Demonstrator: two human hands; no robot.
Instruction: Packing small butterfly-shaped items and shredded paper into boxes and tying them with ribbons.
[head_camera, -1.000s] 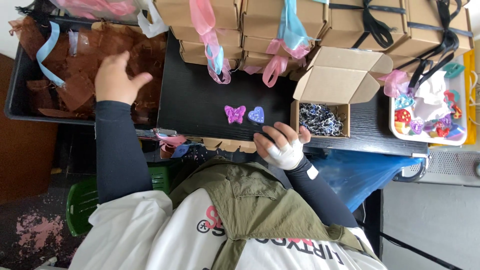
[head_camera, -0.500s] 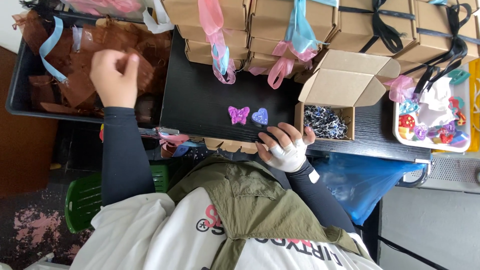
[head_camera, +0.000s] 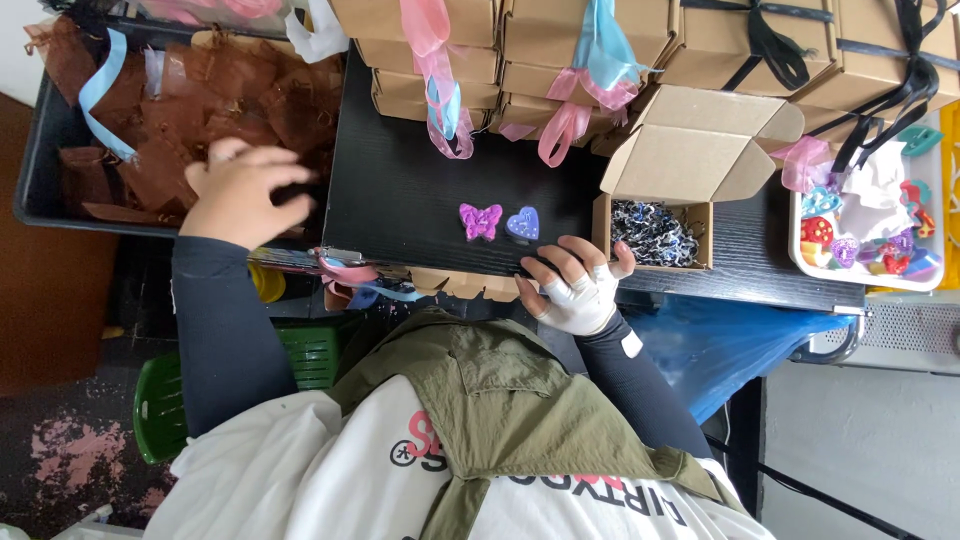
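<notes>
Lower now, the left hand (head_camera: 245, 195) curls over brown pouches (head_camera: 210, 110) left of the table (head_camera: 400, 190); the right hand (head_camera: 575, 285), fingers spread, rests just right of one butterfly (head_camera: 480, 220) and one heart (head_camera: 522, 224), point toward the person

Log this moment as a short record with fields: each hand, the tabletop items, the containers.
left hand: over the brown organza bags in the black tray
right hand: at the edge of the black table, wrapped in white
table items: purple butterfly beside blue heart
open box: holds shredded filler
back row: closed ribboned boxes
</notes>
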